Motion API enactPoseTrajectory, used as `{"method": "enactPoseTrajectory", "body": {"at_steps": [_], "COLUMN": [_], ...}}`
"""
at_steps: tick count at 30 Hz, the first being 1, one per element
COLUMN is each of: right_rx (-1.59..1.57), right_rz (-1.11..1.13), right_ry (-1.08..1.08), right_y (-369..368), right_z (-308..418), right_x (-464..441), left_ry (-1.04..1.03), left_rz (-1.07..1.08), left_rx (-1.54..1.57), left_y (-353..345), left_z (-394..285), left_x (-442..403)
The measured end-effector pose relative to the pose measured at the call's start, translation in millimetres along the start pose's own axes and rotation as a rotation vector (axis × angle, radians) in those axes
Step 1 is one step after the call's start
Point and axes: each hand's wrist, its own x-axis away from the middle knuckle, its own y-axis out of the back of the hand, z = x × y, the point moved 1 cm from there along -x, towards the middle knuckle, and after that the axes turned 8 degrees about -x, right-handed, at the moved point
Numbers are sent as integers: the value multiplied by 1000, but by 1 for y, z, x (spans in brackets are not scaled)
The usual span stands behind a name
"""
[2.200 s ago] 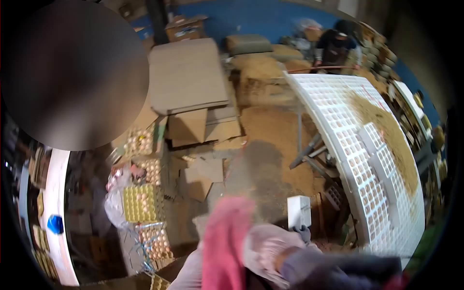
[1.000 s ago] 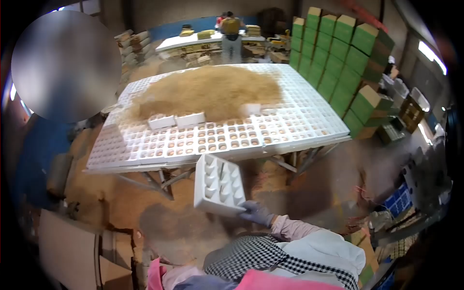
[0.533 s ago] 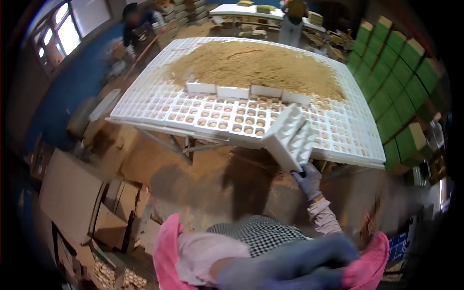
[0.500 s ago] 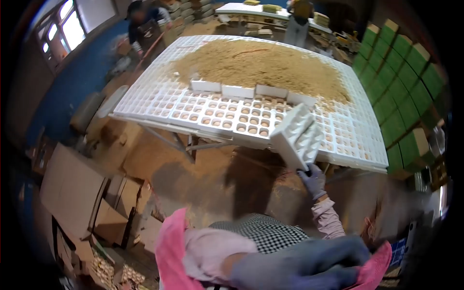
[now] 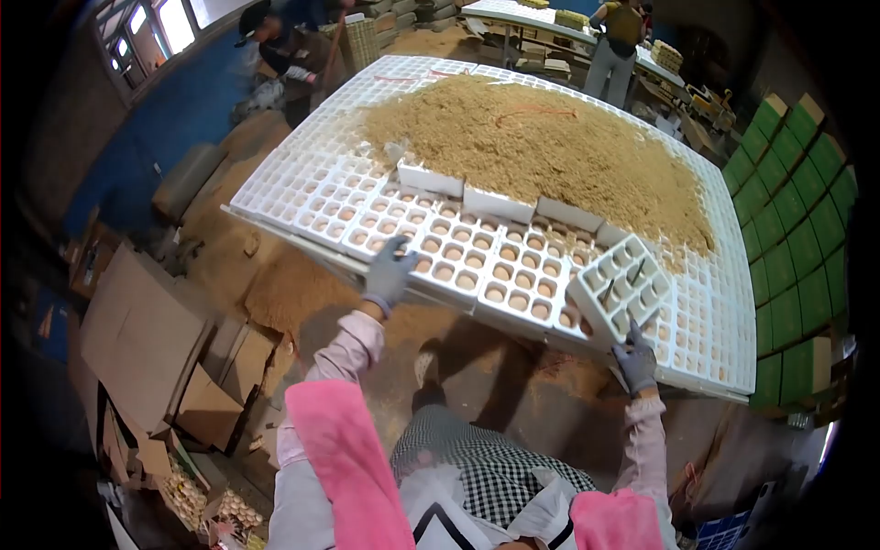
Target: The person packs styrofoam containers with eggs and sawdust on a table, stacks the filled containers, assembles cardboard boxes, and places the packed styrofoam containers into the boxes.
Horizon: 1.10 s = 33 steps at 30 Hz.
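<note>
The white tray [image 5: 621, 286] with many cells lies tilted at right of the frame, over the near edge of the tabletop [image 5: 293, 241]. It looks like foam, so probably light and stiff, but its thin walls may break; the thick side wall seems the best hold. The right hand [image 5: 634, 360] grips its near corner. The left hand [image 5: 391, 273] is at the filled trays [image 5: 481, 291], fingers bent; I cannot tell if it grips.

From here I can't read any word, number or brand: whatever print the green boxes [image 5: 784, 261] at three o'clock, the cardboard [image 5: 147, 339] near nine or the tilted white tray [image 5: 621, 289] might carry is illegible.
</note>
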Motion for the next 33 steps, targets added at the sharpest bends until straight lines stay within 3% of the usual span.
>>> {"method": "enactPoseTrajectory", "body": {"at_steps": [1, 3, 5, 6, 7, 9, 10, 11, 12, 13, 17, 18, 19, 21, 22, 23, 26, 28, 29, 31, 33], "right_rx": [42, 190, 112, 119, 16, -46, 16, 26, 42, 118, 276, 345, 410, 275, 143, 139, -88, 16, 12, 263, 271], "right_rz": [-21, -87, -64, -95, -97, -76, -47, -9, 57, -14, -86, 42, 176, 104, 13, 32, -90, -193, -181, 116, 108], "right_ry": [-23, -94, -181, -199, -75, 156, 267, 349, 378, 419, 405, 409, 414, 415, 414, 427, 503, 649, 659, 229, 264], "right_y": [7, 19, 33, 26, 20, 4, -9, -18, -32, -48, -98, -117, -134, -122, -115, -113, -125, -158, -168, -182, -168], "right_z": [13, 38, 92, 114, 138, 183, 208, 244, 267, 290, 351, 335, 319, 347, 369, 388, 419, 422, 421, 424, 419], "right_x": [4, 2, -24, -45, -68, -128, -164, -200, -241, -278, -406, -444, -471, -461, -459, -464, -498, -545, -557, -565, -546], "left_ry": [60, -57, -109, -124, -160, -238, -78, -118, -106, -115, -410, -395, -386, -255, -536, -531, -418, -519, -503, -86, -46], "left_rz": [-60, -190, -259, -186, -172, -74, 127, 165, 237, 286, 235, 84, 93, -11, -185, -226, -185, 354, 351, 384, 355], "left_rx": [24, -174, -225, -301, -279, -638, -801, -908, -947, -950, -916, -902, -906, -404, -348, -232, -469, -867, -867, -870, -810], "left_y": [16, 33, 34, 32, 24, 0, -4, -17, -22, -24, -35, -25, -12, 16, 34, 59, 70, 42, 35, 26, 34], "left_z": [7, 57, 87, 87, 91, 99, 86, 99, 103, 103, 148, 136, 132, 135, 148, 145, 151, 154, 145, 131, 143], "left_x": [-28, -111, -197, -235, -275, -338, -354, -374, -385, -391, -412, -399, -399, -404, -415, -418, -438, -450, -447, -441, -428]}}
